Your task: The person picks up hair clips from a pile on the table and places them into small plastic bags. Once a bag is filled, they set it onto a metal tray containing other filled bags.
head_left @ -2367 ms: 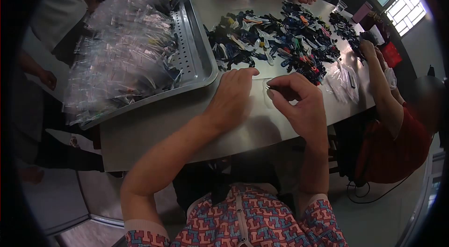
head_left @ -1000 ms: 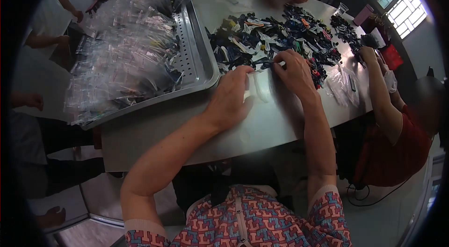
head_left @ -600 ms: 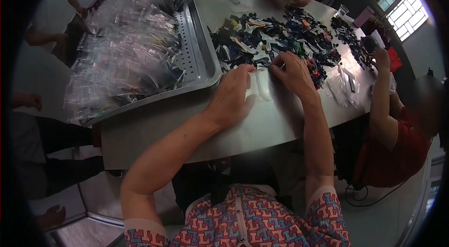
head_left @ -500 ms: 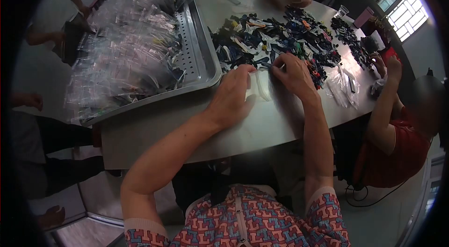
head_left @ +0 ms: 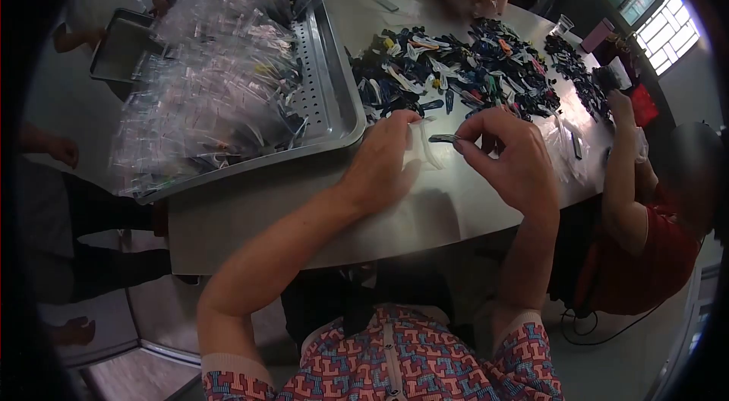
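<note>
My left hand (head_left: 386,158) is closed on a clear plastic bag (head_left: 431,144) just above the table. Facing it from the right, my right hand (head_left: 510,154) pinches a small dark clip-like piece (head_left: 443,138) between thumb and fingertips, its end close to the bag's opening. Behind both hands spreads a pile of small dark pieces (head_left: 425,67), with some white, yellow, orange and red ones mixed in. Two loose dark pieces lie at the pile's near edge.
A perforated metal tray (head_left: 345,108) at the left holds many filled clear bags (head_left: 213,82). More clear bags (head_left: 566,146) lie on the table (head_left: 364,230) at the right. Co-workers (head_left: 645,234) sit at the right and far side; others stand left, one with a dark tray (head_left: 121,44).
My right hand has lifted from the pile's edge and turned toward the bag, now with a dark piece between its fingers. My left hand stays around the bag. The view has shifted slightly.
</note>
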The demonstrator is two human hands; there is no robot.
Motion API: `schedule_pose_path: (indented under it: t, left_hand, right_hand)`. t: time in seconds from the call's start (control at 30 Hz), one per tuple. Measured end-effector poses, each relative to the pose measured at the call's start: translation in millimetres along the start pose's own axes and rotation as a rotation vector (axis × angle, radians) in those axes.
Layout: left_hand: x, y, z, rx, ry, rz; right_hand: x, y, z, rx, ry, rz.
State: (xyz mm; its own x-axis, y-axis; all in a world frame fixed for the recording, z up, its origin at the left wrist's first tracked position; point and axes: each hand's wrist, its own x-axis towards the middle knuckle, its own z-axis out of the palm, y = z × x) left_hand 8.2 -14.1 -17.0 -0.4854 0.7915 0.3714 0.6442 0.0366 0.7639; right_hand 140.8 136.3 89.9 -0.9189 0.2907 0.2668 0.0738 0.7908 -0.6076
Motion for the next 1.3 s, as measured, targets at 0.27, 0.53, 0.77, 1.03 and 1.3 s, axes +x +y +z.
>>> schedule_pose_path:
  t: [0.27, 0.53, 0.77, 1.03, 1.3]
  left_hand:
    - [1, -11, 10, 0.012, 0.154, 0.224]
    - [-1, -7, 4, 0.094, 0.09, 0.105]
    - [-1, -4, 3, 0.094, 0.012, 0.05]
    - [-1, -2, 2, 0.085, -0.023, 0.072]
    - [-1, 1, 4, 0.026, 0.015, 0.123]
  right_hand:
    - [3, 2, 25, -0.104, 0.025, -0.078]
    - [1, -21, 9, -0.044, 0.013, 0.072]
    - [-3, 8, 19, -0.245, 0.017, 0.029]
    - [-10, -7, 7, -0.164, 0.027, 0.011]
    - [-5, -6, 26, -0.153, 0.019, 0.009]
